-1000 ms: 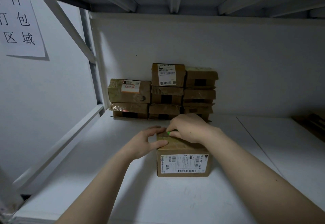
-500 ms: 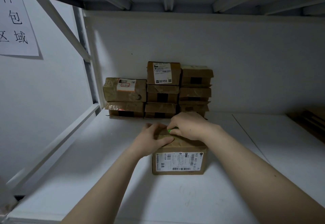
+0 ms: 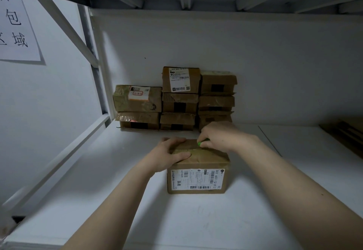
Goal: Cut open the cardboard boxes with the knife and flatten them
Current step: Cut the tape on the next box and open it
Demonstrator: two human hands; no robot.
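Observation:
A small taped cardboard box [image 3: 198,179] with a white shipping label on its front stands on the white shelf [image 3: 98,200]. My left hand [image 3: 170,153] grips its top left edge, thumb pressed on the lid. My right hand [image 3: 220,137] is curled round a green-handled knife [image 3: 202,143], whose tip meets the tape seam near the middle of the lid. Most of the knife is hidden inside the fist.
Several closed cardboard boxes [image 3: 176,100] are stacked in three columns against the back wall. Flat brown cardboard [image 3: 347,132] lies at the far right. A metal shelf frame [image 3: 94,69] and a paper sign [image 3: 15,24] are on the left; another shelf is overhead.
My right hand with the knife has slid to the right along the lid's seam. My left hand has shifted its grip at the box's left edge. The view has tilted slightly.

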